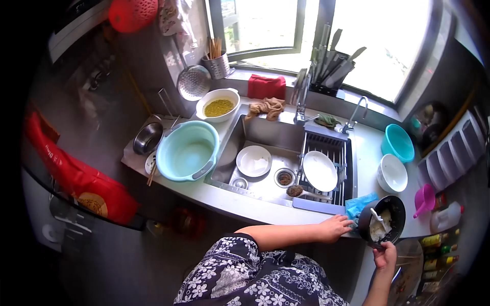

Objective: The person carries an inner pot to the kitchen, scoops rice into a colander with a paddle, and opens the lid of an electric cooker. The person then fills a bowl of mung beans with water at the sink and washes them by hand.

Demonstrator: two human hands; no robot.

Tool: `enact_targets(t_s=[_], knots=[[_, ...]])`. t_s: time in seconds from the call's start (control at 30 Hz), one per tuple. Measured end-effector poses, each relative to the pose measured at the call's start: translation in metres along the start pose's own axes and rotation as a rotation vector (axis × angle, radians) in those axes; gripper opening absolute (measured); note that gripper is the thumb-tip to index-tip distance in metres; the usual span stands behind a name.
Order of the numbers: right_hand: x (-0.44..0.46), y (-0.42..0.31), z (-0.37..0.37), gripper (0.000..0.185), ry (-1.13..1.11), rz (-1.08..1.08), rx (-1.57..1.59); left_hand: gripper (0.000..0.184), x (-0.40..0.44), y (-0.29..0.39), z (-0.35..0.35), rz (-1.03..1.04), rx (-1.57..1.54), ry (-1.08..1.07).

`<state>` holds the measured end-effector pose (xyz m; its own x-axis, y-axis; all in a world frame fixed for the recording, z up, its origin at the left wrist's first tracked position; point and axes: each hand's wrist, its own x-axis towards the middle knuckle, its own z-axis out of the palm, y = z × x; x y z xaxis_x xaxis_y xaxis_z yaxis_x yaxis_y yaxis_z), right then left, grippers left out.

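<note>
My right hand [384, 255] grips the near rim of a dark inner pot [399, 218], tilted so its inside shows. White rice [378, 232] lies inside, with a white rice paddle [375, 215] standing in it. My left hand [335, 228] is over the counter's front edge, its fingers stretched toward the pot and holding nothing visible. Just beyond those fingertips a crumpled blue plastic bag [361, 202] lies beside the pot; whether they touch it, I cannot tell.
Left of my hands is a steel sink [265, 131] with a white bowl [253, 161], a white plate [320, 171] on a rack and a brush [295, 191]. A pale green basin [188, 150] stands further left. On the right are a white bowl [392, 173], a pink scoop [424, 200] and several bottles.
</note>
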<state>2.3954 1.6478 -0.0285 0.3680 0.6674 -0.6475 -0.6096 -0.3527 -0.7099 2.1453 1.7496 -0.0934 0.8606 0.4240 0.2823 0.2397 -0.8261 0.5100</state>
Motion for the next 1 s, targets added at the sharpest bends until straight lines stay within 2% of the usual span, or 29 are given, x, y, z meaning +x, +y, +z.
enact_targets(t_s=[0.07,0.1,0.2,0.27,0.4,0.53,0.57,0.6,0.7,0.77,0.8,0.9,1.0], knots=[[0.030,-0.001,0.009,0.025,-0.024,0.044,-0.037,0.040,-0.012,0.007,-0.015,-0.030,-0.034,-0.091],[0.041,-0.002,0.009,0.028,-0.017,0.078,-0.050,0.034,-0.019,0.004,-0.012,-0.009,-0.049,-0.058],[0.053,-0.010,0.008,0.030,-0.028,0.118,-0.135,0.033,-0.040,0.017,-0.039,-0.106,-0.168,-0.100],[0.050,-0.012,0.007,0.033,-0.101,0.142,-0.187,0.032,-0.058,0.020,-0.052,-0.111,-0.158,-0.050],[0.043,-0.002,0.003,0.048,-0.181,0.016,-0.273,0.031,-0.112,0.036,-0.088,-0.225,-0.257,0.154],[0.029,0.006,0.006,0.060,-0.208,-0.033,-0.266,0.029,-0.181,0.078,-0.130,-0.541,-0.209,0.351],[0.025,0.010,0.002,0.063,-0.204,-0.054,-0.254,0.029,-0.199,0.088,-0.141,-0.590,-0.126,0.424],[0.019,0.013,-0.001,0.063,-0.261,-0.060,-0.221,0.029,-0.216,0.097,-0.152,-0.755,-0.286,0.495],[0.006,0.034,-0.008,0.057,-0.249,-0.134,-0.176,0.028,-0.279,0.097,-0.185,-1.030,-0.648,0.814],[-0.004,0.050,-0.014,0.048,-0.268,-0.115,-0.190,0.029,-0.317,0.087,-0.219,-0.961,-0.651,1.139],[-0.009,0.060,-0.016,0.048,-0.262,-0.124,-0.191,0.030,-0.345,0.074,-0.235,-0.982,-0.599,1.232],[-0.024,0.093,-0.014,0.029,-0.297,-0.202,-0.366,0.035,-0.423,0.035,-0.284,-1.001,-0.458,1.531],[-0.035,0.122,-0.001,0.024,-0.283,-0.232,-0.529,0.042,-0.512,-0.025,-0.321,-1.049,-0.276,1.744]])
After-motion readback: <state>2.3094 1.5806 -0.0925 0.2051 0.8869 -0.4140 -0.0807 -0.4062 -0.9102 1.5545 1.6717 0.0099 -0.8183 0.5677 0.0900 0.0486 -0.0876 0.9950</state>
